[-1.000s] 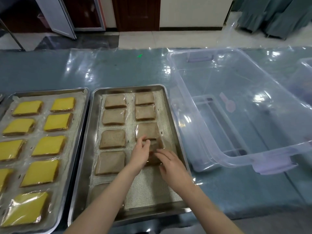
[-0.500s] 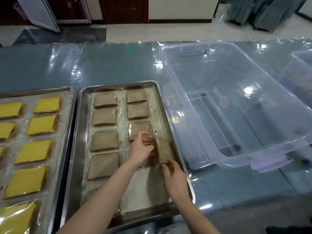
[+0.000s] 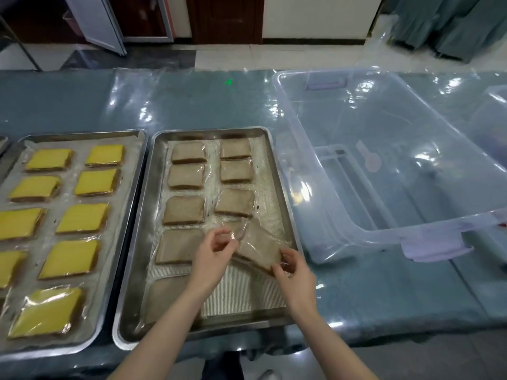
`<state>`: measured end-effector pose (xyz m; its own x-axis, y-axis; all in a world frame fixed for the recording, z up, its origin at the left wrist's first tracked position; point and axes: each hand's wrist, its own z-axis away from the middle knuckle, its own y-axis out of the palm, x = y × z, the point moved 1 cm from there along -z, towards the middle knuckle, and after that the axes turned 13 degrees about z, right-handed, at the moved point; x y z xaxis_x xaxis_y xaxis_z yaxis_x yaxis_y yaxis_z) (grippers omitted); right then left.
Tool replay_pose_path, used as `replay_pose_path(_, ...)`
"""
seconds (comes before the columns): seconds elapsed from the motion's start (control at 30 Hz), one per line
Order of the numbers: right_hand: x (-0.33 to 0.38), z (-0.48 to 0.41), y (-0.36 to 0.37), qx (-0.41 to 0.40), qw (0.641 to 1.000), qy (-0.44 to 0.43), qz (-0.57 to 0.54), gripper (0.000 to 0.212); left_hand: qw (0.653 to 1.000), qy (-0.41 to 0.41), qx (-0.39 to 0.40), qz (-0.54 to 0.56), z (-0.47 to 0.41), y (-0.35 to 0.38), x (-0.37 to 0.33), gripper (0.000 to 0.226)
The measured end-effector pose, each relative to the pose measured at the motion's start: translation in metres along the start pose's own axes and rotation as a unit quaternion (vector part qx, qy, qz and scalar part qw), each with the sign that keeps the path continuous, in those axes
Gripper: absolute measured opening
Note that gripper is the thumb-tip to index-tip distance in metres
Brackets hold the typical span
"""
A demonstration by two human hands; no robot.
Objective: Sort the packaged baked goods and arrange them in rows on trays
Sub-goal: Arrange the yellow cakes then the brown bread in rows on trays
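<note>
A steel tray (image 3: 277,171) in the middle holds several brown cake slices in clear wrap, laid in two columns. Over its right column, near the front, I hold one wrapped brown slice (image 3: 258,246) tilted above the tray liner. My left hand (image 3: 212,259) pinches the wrapper at its left end and my right hand (image 3: 295,272) grips its near right corner. A second tray (image 3: 129,215) to the left carries several yellow-topped wrapped slices in rows.
A large clear plastic bin (image 3: 384,165) stands right of the brown tray, its near wall close to the tray's edge. Another clear container (image 3: 496,111) shows at the far right. The table has a shiny teal plastic cover (image 3: 192,100).
Both hands have lifted the brown slice off the tray and turned it at an angle; a second ago it lay under my hands on the liner.
</note>
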<state>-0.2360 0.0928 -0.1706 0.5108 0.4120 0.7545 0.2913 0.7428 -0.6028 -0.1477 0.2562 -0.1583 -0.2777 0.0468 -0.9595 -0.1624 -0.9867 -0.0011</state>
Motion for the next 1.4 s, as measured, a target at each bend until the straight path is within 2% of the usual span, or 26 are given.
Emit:
replay_pose_path(0.1,-0.009,0.006,0.002,0.003,1.000,-0.013,0.008,0.048,0.999,-0.005,-0.003,-0.038,0.019,-0.007,0.019,0.034)
replay_pose_path(0.2,-0.017,0.013,0.005,0.038,0.999,-0.019,0.033,0.058,0.994,0.011,-0.022,-0.111,0.036,-0.012,0.031,0.028)
replay_pose_path(0.37,-0.019,0.016,0.013,0.103,0.988,-0.055,0.101,0.059,0.966,0.039,-0.056,-0.250,0.052,-0.020,0.048,0.018)
replay_pose_path(0.5,-0.017,0.016,0.016,0.098,0.983,-0.071,0.136,0.051,0.955,0.050,-0.034,-0.290,0.054,-0.019,0.056,0.016)
replay_pose_path(0.6,-0.018,0.010,0.016,0.079,0.986,-0.067,0.128,0.048,0.955,0.046,-0.031,-0.292,0.051,-0.014,0.051,0.025)
replay_pose_path(0.73,-0.019,0.004,0.014,0.103,0.983,-0.062,0.137,0.042,0.960,0.000,-0.021,-0.280,0.045,-0.011,0.050,0.042)
replay_pose_path(0.9,-0.013,-0.007,0.011,0.077,0.984,-0.063,0.150,0.040,0.952,0.000,-0.017,-0.305,0.033,-0.019,0.041,0.035)
replay_pose_path(1.03,0.010,-0.028,0.013,0.046,0.984,-0.088,0.146,0.041,0.961,0.034,-0.060,-0.268,0.006,-0.030,0.022,0.029)
replay_pose_path(1.17,0.039,-0.065,0.023,0.062,0.988,-0.065,0.127,0.049,0.969,0.057,-0.073,-0.229,-0.040,-0.032,-0.003,0.031)
replay_pose_path(1.3,0.062,-0.100,0.035,0.073,0.983,-0.064,0.153,0.056,0.966,0.067,-0.043,-0.248,-0.086,-0.026,-0.017,0.041)
replay_pose_path(1.4,0.076,-0.121,0.046,0.095,0.984,-0.029,0.148,0.061,0.960,0.070,-0.009,-0.272,-0.111,-0.024,-0.014,0.042)
